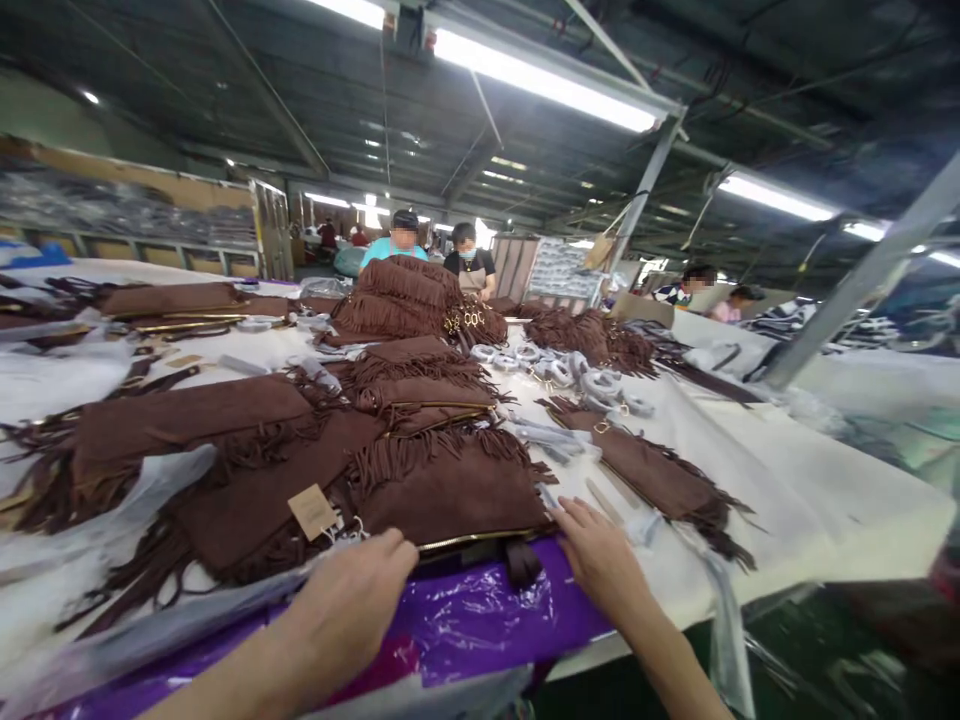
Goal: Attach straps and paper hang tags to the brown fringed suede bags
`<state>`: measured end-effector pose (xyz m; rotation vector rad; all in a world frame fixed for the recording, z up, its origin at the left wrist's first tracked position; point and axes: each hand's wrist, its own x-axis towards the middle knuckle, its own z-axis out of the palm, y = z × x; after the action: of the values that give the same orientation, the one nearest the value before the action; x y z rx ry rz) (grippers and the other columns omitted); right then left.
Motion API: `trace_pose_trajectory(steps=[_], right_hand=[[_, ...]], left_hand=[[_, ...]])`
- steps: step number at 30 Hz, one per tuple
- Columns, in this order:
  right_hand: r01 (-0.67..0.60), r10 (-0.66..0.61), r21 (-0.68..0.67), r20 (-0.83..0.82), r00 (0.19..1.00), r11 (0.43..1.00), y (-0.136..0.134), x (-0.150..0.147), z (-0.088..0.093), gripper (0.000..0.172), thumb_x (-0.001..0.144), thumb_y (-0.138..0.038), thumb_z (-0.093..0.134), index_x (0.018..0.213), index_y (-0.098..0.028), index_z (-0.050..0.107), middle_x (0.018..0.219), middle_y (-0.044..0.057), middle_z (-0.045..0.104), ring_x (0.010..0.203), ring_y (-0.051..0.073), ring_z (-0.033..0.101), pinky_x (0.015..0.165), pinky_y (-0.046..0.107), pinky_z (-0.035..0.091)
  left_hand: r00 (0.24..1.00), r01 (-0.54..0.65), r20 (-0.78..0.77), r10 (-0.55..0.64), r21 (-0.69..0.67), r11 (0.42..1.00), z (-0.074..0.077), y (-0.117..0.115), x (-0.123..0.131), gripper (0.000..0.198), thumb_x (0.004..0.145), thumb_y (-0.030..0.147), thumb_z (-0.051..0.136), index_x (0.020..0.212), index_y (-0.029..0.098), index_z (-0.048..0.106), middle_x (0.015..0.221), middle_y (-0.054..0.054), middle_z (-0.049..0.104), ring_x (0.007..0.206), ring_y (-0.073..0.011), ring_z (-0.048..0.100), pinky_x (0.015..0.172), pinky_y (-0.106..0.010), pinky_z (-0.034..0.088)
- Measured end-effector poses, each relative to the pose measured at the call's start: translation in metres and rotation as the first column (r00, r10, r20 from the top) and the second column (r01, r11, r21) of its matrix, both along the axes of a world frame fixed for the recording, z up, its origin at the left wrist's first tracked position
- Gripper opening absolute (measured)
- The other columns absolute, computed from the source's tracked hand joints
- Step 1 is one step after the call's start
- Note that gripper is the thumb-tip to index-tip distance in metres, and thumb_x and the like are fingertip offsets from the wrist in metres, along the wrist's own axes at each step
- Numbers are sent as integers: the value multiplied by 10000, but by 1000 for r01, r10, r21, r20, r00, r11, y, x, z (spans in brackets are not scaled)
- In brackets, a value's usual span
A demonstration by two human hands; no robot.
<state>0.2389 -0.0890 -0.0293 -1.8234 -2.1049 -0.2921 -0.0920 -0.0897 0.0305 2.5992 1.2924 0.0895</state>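
A brown suede fringed bag lies in front of me, its gold zip along the edge nearest me. My left hand is closed on the left end of that zipped edge, fingers curled over it. At the bag's right corner my right hand has its fingers stretched out and slightly apart, the tips near a small grey strip. Below the zip hangs a short dark strap, over shiny purple plastic. A tan paper tag with white string rests left of the bag.
More brown fringed bags spread leftward, and a tall pile stands behind. One bag lies right, near plastic-wrapped chain handles. The white table ends at lower right. Two people are across the table; others are farther right.
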Motion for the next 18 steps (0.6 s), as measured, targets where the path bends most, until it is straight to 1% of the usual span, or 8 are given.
trace_pose_trajectory(steps=[3,5,7,8,10,13,16,18], right_hand=[[-35,34,-88,-14,999,995,11,11,8,186,847,-113,459,860,-163,637,897,131,657,796,283,642,706,397,509],[-74,70,-102,-37,997,992,10,10,25,134,881,-187,479,829,-194,603,793,67,642,716,236,636,637,331,496],[-138,98,-176,-218,971,975,4,7,49,154,918,-289,478,822,-214,572,686,7,616,643,191,626,593,282,484],[-181,83,-238,-369,926,954,0,5,61,190,923,-347,479,815,-215,563,634,-13,598,604,177,621,575,273,484],[-292,-19,-351,-667,745,889,-6,-1,84,274,881,-469,531,845,-202,578,604,-24,595,579,175,630,574,281,507],[-416,-141,-378,-856,498,827,-12,-14,104,488,736,-582,692,997,-177,615,750,10,656,712,204,681,678,325,554],[-468,-128,-322,-908,400,823,-15,-29,108,542,688,-582,757,1030,-186,614,795,18,664,746,208,687,701,327,561],[-486,-68,-287,-906,418,826,-17,-35,105,478,743,-559,719,1039,-200,607,758,11,660,713,206,682,661,313,566]], left_hand=[[980,153,150,-133,-135,979,-1,-9,35,167,914,207,479,1040,198,589,1150,-81,608,1063,-256,587,951,-403,468],[962,154,241,-126,-104,983,-3,-1,50,220,908,197,488,1108,187,579,1257,-98,566,1160,-259,536,1026,-404,417],[935,103,345,-86,-33,994,-2,15,57,274,908,154,450,1156,172,566,1283,-108,550,1187,-245,513,1053,-391,390],[913,79,402,-70,-6,997,0,23,57,286,908,136,427,1156,170,567,1258,-104,561,1169,-230,521,1044,-375,394],[857,49,512,-52,20,999,9,35,56,287,908,115,395,1114,173,586,1174,-84,597,1104,-200,547,1006,-337,411],[800,55,599,-34,-16,998,27,33,58,227,896,126,417,970,183,624,1021,-45,642,979,-175,583,895,-290,446],[804,75,594,-18,-71,995,36,14,71,112,859,235,559,942,198,624,931,-14,660,871,-176,603,760,-268,463],[840,32,542,-19,-15,999,34,0,86,204,828,324,636,982,191,614,969,-31,666,876,-204,613,742,-291,468]])
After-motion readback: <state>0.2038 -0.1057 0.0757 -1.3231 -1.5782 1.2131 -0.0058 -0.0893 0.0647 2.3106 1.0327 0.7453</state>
